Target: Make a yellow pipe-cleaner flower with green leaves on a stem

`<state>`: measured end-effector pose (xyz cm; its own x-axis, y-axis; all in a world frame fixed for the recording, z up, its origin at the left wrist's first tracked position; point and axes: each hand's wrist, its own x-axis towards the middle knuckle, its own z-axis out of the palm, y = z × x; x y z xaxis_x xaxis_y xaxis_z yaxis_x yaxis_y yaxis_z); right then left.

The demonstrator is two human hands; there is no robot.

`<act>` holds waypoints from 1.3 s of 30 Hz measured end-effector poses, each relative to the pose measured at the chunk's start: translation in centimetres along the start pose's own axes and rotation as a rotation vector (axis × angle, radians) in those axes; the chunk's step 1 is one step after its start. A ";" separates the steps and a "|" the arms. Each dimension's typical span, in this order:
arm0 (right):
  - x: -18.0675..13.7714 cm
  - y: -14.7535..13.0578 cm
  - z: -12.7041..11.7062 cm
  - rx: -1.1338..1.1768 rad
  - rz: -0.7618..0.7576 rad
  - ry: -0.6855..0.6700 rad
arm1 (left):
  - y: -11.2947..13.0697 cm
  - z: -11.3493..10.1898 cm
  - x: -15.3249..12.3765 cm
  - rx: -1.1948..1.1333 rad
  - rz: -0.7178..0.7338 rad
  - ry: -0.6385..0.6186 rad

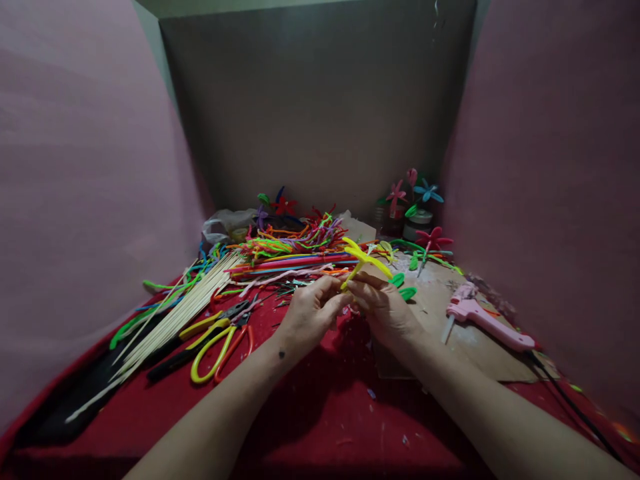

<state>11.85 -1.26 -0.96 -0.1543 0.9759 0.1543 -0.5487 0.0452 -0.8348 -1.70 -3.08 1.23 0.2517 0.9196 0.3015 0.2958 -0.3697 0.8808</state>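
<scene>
My left hand and my right hand meet above the red cloth, fingers pinched together on a yellow pipe-cleaner flower. Its looped petals stick up and to the right of my fingertips. Two small green leaf shapes lie just right of my right hand on the cardboard sheet. Behind my hands lies a heap of pipe cleaners in many colours.
A bundle of wooden skewers fans out at left, with yellow-handled scissors and pliers beside it. A pink glue gun rests on the cardboard at right, cord trailing off. Finished flowers stand at the back right. Cardboard walls enclose the area.
</scene>
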 end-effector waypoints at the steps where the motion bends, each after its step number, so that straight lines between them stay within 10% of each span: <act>1: 0.0 0.0 0.0 0.014 -0.002 0.015 | -0.2 0.1 0.0 0.067 0.038 0.036; 9: -0.2 0.6 0.0 0.028 -0.009 0.051 | -1.2 0.9 -0.2 0.240 0.150 0.170; 32: 0.2 0.2 -0.6 -0.060 0.025 -0.116 | -0.3 0.3 0.1 -0.555 -0.208 -0.030; 39: 0.3 0.3 -0.5 -0.048 0.041 -0.095 | -0.2 0.2 0.1 -0.486 -0.230 -0.073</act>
<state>12.06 -0.89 -1.39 -0.2541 0.9526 0.1675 -0.5010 0.0185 -0.8652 -1.56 -2.96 1.07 0.2987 0.9518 0.0699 -0.1054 -0.0399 0.9936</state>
